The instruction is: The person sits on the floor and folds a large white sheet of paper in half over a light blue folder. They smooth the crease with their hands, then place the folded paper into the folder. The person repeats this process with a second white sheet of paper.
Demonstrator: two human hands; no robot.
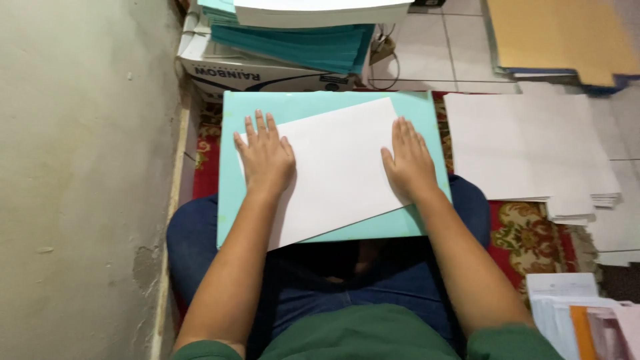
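I see both hands flat on a white sheet (pixel 337 170) that lies tilted on a pale teal board (pixel 333 100). The board rests across the person's knees and serves as a lap table, which is why the sheet sits so near the body and stays level enough to press on.

The left hand (pixel 265 157) covers the sheet's left edge, its fingers (pixel 260 127) straight, lightly spread and pointing away from the body. The right hand (pixel 408 163) lies on the right edge with its fingers close together and the thumb out to the side. Neither hand grips anything; both palms bear down, and I judge that this pins the sheet so it cannot slide on the smooth board. The sheet is skewed against the board, its near left corner hanging off the board's near edge.

Beyond the board, against the wall, stands a white carton (pixel 267 73) with dark print on its side. On it lies a stack of teal sheets (pixel 300 43), topped by a white ream (pixel 320 12).

To the right, on the floor, lies a spread pile of white paper (pixel 527 147), its lower sheets fanned out at the near corner. Further off lies a brown cardboard sheet (pixel 560 37). At the bottom right are more papers (pixel 587 320), white, orange and pinkish. A red patterned rug (pixel 527 233) shows beneath.
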